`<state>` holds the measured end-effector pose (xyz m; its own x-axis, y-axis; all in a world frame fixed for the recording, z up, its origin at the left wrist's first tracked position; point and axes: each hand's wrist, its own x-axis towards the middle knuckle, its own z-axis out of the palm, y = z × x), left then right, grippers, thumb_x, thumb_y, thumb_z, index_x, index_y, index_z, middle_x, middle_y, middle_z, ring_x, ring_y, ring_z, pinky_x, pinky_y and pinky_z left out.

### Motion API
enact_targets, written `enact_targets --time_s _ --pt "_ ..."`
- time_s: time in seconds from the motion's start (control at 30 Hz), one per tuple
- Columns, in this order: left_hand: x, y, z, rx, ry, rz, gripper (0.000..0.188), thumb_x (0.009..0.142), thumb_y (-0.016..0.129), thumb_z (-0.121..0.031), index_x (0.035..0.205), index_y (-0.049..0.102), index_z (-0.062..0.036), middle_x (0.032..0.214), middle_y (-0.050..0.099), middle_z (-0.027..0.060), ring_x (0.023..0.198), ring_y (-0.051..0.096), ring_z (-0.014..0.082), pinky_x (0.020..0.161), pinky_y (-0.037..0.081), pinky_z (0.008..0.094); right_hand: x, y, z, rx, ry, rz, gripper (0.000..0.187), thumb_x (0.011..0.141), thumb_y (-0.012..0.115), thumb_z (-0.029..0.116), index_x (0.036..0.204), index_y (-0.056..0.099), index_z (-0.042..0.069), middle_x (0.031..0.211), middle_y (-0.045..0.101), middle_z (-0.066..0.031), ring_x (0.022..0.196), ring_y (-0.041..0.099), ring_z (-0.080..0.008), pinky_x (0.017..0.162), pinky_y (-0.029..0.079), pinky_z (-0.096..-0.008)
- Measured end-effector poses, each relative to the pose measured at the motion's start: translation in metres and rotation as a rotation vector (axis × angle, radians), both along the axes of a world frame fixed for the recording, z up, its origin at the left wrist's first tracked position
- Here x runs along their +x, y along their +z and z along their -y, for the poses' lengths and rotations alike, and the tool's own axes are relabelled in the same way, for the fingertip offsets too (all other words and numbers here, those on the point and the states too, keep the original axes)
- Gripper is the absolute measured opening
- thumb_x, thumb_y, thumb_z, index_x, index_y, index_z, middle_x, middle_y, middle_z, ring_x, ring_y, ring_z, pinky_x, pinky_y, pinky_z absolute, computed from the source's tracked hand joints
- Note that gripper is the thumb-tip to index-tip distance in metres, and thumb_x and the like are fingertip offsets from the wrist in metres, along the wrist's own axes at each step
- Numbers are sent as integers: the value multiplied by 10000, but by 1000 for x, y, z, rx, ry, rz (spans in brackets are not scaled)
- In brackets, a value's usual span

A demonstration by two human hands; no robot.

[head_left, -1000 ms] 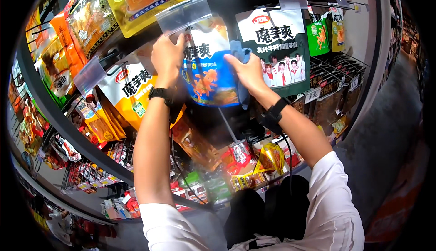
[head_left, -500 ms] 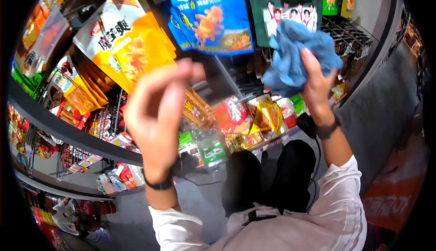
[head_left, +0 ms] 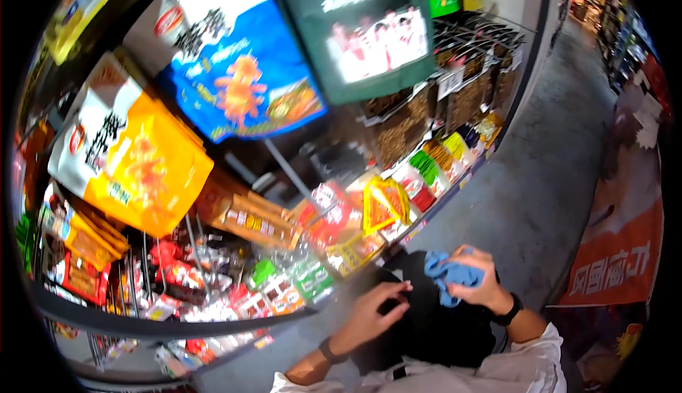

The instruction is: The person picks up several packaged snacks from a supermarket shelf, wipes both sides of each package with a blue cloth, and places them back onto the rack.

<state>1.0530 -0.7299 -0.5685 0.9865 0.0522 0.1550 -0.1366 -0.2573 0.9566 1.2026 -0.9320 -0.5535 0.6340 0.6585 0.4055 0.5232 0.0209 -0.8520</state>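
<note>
A crumpled blue cloth (head_left: 455, 273) is bunched in my right hand (head_left: 477, 279), in front of my dark trousers. Beside it on the left, my left hand (head_left: 375, 313) holds nothing, its thumb and fingers curved and apart. A gap separates it from the cloth. Ahead hang large snack pouches: a yellow and white pouch (head_left: 138, 158) at the left, a blue and white pouch (head_left: 238, 73) in the middle and a dark green pouch (head_left: 362, 38) to its right. Neither hand touches them.
Small snack packs, among them a yellow triangular pack (head_left: 383, 205), line the low shelf ahead of my knees. Brown packs (head_left: 398, 130) hang on wire hooks to the right. A curved dark shelf edge (head_left: 177, 325) runs along the left. Grey floor (head_left: 540, 158) and an orange banner (head_left: 611, 265) lie right.
Both hands have come down and back toward my lap, away from the pouches, with the cloth still in the right. The view has turned to the right.
</note>
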Motion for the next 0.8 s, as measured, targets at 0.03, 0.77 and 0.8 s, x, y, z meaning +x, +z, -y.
enact_targets --time_s 0.03,0.77,0.8 --pt "6 -6 5 -37 -27 -20 466 815 630 0 1262 503 -30 1128 595 98 876 638 153 822 488 279 -4 2 1 2 4 -26 365 613 754 84 959 666 8 854 618 -118 746 617 -217 691 493 -292" --pt "85 147 79 -92 405 -97 521 819 611 -75 1286 399 15 1103 558 127 982 566 212 863 478 339 66 178 1 46 205 -256 426 735 763 197 1100 613 37 1015 621 -125 984 606 -287 870 462 -362" --pt "76 159 77 -90 435 -107 521 819 611 -75 1286 399 15 1103 558 127 982 566 212 863 478 339 64 199 -1 74 230 -286 455 731 768 196 1130 606 48 1041 615 -115 1018 593 -281 905 447 -365"
